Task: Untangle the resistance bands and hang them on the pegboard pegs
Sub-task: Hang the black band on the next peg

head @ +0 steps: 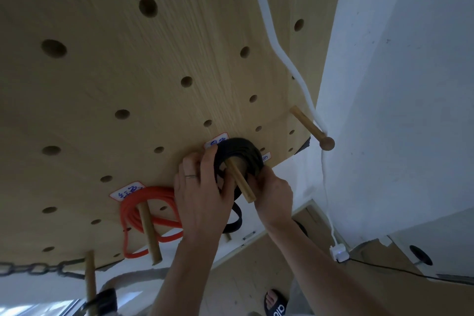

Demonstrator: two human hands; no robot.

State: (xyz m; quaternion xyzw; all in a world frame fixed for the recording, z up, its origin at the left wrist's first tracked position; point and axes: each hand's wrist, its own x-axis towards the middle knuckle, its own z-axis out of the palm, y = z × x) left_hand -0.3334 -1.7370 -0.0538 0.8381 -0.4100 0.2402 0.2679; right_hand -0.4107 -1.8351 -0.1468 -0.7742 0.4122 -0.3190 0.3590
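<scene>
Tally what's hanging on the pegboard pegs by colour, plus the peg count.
Black band, coiled round a peg, both hands on it: 1
Orange band, looped on a peg: 1
White cord, draped over the knob-ended peg: 1
Dark chain, by the bottom-left peg: 1
Wooden pegs in view: 4
Total: 4 hung items, 4 pegs

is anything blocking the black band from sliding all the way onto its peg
Nothing visible does. The black band is coiled around the peg and sits close to the pegboard, with the left hand and right hand holding its sides. A loose end hangs below. The orange band is on a separate peg.
</scene>
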